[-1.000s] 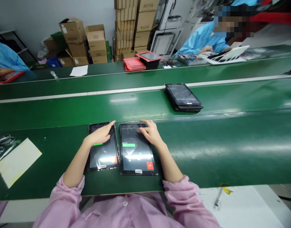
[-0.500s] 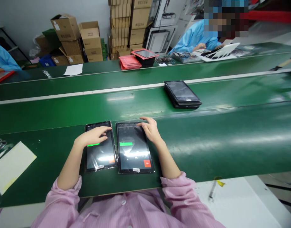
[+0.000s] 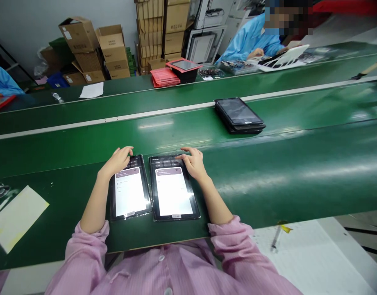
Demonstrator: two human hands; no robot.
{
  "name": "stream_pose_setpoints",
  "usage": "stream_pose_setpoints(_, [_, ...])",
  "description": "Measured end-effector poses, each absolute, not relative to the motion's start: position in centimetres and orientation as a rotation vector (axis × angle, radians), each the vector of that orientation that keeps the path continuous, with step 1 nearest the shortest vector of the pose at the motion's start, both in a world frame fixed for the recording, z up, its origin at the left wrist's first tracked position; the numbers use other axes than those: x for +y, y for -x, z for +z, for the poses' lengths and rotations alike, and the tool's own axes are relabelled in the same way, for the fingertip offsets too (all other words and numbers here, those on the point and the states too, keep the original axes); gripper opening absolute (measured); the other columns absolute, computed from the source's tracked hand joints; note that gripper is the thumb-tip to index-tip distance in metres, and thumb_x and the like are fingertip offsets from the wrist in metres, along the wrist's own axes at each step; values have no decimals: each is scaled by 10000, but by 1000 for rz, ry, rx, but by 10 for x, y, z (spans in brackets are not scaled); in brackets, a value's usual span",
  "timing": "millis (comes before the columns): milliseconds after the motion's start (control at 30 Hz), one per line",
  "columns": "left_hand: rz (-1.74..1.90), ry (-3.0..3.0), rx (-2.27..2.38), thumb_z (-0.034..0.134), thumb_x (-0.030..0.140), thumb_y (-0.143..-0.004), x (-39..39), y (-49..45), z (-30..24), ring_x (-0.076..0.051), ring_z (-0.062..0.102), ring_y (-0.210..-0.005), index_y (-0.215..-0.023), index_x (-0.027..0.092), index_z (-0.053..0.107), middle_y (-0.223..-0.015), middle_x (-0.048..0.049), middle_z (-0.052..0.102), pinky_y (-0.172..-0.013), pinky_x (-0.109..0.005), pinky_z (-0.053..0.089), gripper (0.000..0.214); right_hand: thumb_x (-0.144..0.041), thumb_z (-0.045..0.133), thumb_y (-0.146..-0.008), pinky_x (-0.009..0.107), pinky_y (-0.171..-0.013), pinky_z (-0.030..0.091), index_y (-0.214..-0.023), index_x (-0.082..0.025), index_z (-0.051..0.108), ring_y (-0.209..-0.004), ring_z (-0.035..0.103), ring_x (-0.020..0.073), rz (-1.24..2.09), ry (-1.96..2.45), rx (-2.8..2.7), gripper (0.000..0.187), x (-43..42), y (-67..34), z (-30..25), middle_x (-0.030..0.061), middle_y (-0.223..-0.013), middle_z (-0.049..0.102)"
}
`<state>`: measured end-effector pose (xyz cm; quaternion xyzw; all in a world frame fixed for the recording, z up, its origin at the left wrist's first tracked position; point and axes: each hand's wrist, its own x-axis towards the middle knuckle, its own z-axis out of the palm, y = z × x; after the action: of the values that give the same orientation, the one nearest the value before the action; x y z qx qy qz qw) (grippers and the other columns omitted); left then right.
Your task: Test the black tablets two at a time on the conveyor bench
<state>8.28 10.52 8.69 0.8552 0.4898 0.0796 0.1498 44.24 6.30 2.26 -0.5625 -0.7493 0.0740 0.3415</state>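
Two black tablets lie side by side on the green bench in front of me, both showing bright white screens. My left hand (image 3: 117,160) rests at the top edge of the left tablet (image 3: 130,192), fingers loosely stretched and touching it. My right hand (image 3: 192,160) lies at the top right corner of the right tablet (image 3: 173,191), fingers spread with the tips on the screen. Neither hand holds anything.
A stack of dark tablets (image 3: 239,115) sits on the green conveyor (image 3: 84,143) beyond. A pale sheet (image 3: 16,217) lies at left, a pen (image 3: 275,239) on the white surface at right. Red cases (image 3: 164,77), cardboard boxes and a person in blue (image 3: 251,39) are on the far side.
Both tablet screens changed from dark with green bars and red buttons to bright white pages. My hands slid up to the tablets' top edges.
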Motion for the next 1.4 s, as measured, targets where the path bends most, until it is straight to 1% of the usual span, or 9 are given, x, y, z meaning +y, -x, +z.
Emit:
stream_pose_setpoints(167, [86,-2421,1250,268,368,-1017,128,-105,77,-242,549,-1248,-1290,226,599,-1344,-75,610,-1066,-412,432,452,-361,270,-1035,457,-1018,410,-1005,-241,792,-1116,581,269,242,1469,-1836,536,67,-446,18,117,-1191,642])
stream_pose_setpoints(333, [44,-2460,1304,216,381,-1017,129,-122,74,-223,640,-1021,-1083,222,704,-1152,-59,677,-881,-333,494,518,-372,278,-1027,456,-1008,421,-1000,-228,796,-1107,587,274,289,1491,-1820,539,68,-446,19,122,-1165,655])
stream_pose_setpoints(533, [103,-2594,1312,187,358,-1020,130,-123,77,-233,646,-962,-907,208,690,-993,-50,727,-1025,-400,420,537,-375,296,-1024,427,-1002,426,-1046,-227,779,-1109,586,273,352,1540,-1821,505,69,-444,18,108,-1135,671])
stream_pose_setpoints(667, [169,-2450,1325,128,447,-1029,128,-118,86,-224,649,-914,-878,228,671,-909,-33,729,-994,-369,448,605,-402,341,-1018,391,-953,453,-1133,-173,694,-1060,613,270,471,1671,-1688,436,72,-440,13,137,-1105,695])
stream_pose_setpoints(767, [150,-2380,1297,95,471,-1031,129,-113,89,-211,649,-923,-895,233,680,-941,-24,736,-1057,-377,414,645,-411,387,-1003,355,-841,464,-948,-156,681,-914,633,258,598,1819,-1608,393,74,-438,11,143,-968,708])
stream_pose_setpoints(867, [70,-2391,1236,86,461,-1035,133,-108,84,-204,648,-986,-923,228,699,-1030,-24,739,-1185,-444,274,664,-411,417,-991,324,-781,445,-812,-176,653,-821,621,232,694,1791,-1549,378,74,-438,11,106,-871,702])
stream_pose_setpoints(967, [19,-2376,1233,108,476,-1040,131,-107,81,-213,605,-1180,-1156,236,685,-1237,-36,700,-1229,-499,164,635,-424,417,-985,306,-754,432,-741,-194,635,-772,610,217,709,1750,-1491,400,75,-439,11,67,-779,682])
stream_pose_setpoints(1100, [17,-2327,1188,95,501,-1045,118,-116,85,-210,482,-1371,-1435,275,517,-1439,-34,584,-1245,-532,51,618,-478,399,-984,298,-727,434,-766,-204,668,-753,618,218,715,1750,-1438,441,74,-439,8,49,-734,675])
stream_pose_setpoints(1400, [-34,-2341,1191,98,477,-1047,112,-122,79,-238,491,-1372,-1376,240,586,-1419,-68,598,-1227,-593,-16,634,-651,386,-930,368,-894,488,-777,-200,726,-913,659,249,706,1450,-1144,585,76,-420,3,89,-902,730])
